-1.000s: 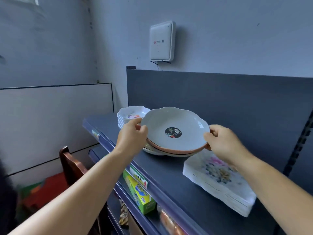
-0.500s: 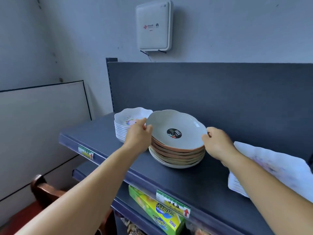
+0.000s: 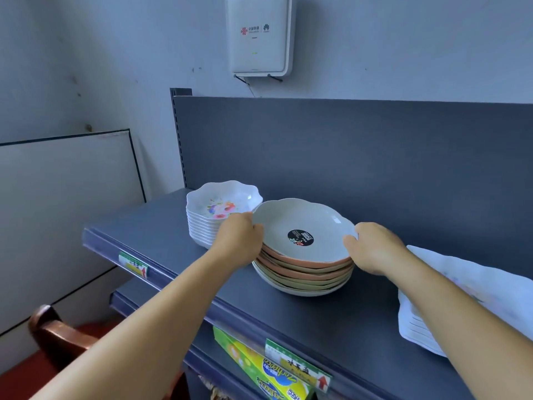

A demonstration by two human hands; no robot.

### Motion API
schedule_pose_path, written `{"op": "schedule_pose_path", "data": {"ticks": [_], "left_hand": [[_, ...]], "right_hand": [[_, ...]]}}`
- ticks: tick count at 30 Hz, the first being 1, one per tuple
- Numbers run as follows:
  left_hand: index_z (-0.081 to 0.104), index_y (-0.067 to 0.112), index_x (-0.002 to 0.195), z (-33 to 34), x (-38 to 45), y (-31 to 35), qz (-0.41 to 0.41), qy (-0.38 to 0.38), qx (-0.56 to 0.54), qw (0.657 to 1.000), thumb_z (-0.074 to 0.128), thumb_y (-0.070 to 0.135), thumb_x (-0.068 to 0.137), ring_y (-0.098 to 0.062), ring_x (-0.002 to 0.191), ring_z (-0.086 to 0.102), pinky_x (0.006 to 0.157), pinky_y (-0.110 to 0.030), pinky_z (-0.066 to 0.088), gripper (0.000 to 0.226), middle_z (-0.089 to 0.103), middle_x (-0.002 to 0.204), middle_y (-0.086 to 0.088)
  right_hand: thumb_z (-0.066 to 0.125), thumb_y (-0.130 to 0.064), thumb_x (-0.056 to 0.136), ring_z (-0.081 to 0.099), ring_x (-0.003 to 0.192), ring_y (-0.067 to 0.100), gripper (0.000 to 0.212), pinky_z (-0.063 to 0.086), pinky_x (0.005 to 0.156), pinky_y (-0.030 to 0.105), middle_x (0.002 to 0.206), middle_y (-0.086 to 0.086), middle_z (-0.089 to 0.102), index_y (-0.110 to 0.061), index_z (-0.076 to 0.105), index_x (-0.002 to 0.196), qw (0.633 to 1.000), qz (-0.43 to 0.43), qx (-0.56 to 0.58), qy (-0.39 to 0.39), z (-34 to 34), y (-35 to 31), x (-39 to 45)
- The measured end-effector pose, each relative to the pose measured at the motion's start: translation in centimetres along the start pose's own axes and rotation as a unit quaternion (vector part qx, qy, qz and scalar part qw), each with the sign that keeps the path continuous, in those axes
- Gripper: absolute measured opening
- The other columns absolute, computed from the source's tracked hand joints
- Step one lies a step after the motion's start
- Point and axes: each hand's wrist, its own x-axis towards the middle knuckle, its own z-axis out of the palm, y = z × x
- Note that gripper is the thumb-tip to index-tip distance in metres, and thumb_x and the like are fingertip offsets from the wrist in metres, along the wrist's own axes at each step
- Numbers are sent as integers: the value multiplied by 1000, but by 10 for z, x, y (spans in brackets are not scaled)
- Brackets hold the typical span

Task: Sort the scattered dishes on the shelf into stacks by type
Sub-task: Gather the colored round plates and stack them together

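On the dark top shelf point(image 3: 331, 319), midway along it: a stack of wide shallow plates point(image 3: 302, 277), rims alternating terracotta and pale green, standing well forward of the back panel point(image 3: 346, 157); topmost, a scalloped white-faced plate point(image 3: 314, 226) with a round black sticker point(image 3: 300, 237) at its centre, seated level on the pile and seemingly squared to it; flanked on both sides, left hand point(image 3: 240, 241) at the left rim, right hand point(image 3: 375, 249) at the right rim, fingers of each curled over the edge with thumbs toward the viewer, so pinching the top plate from opposite ends; how far the fingers reach under the rim, not visible. Directly between the two grips, then, the plate itself; no long axis to speak of, being round; neither hand clearly nearer, each in contact. Just left and slightly behind, nearly touching the plate's rim near the left hand: a stack of small white flower-printed bowls point(image 3: 213, 217). Well apart to the right, under the right forearm: a pile of white square floral plates point(image 3: 427, 333). Likely next: release straight outward, each hand away along its own side; on the left, care for the close-standing bowls.
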Motion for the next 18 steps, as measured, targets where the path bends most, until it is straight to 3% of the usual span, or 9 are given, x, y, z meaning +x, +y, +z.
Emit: {"op": "schedule_pose_path", "data": {"ticks": [9,12,15,18], "left_hand": [[33,13,61,-3,-6,7,-18,-7,51,998,41,16,95,-13,54,32,47,-27,26,34,39,61,-1],[40,10,67,-4,-9,7,-16,1,48,999,42,20,96,-20,63,39,52,-27,30,30,44,65,-2],[53,5,82,-5,-12,7,-9,8,48,999,41,26,97,-25,73,47,62,-28,35,28,58,81,-10],[56,3,97,-10,-13,5,16,39,34,999,43,29,97,-30,87,57,70,-31,41,29,64,104,-12]], "right_hand": [[37,-23,96,33,56,16,30,26,49,28,68,2,40,-11,35,68,998,-42,9,-39,-10,7,-2],[37,-24,96,36,60,17,29,27,51,29,72,3,44,-10,39,71,997,-52,10,-49,-13,7,-4],[35,-30,97,50,83,25,32,36,64,31,105,10,58,-5,55,101,997,-55,1,-54,-14,4,-7],[35,-38,98,43,122,29,45,40,87,35,138,7,44,-6,46,127,997,-79,5,-25,-13,-5,-13]]}}
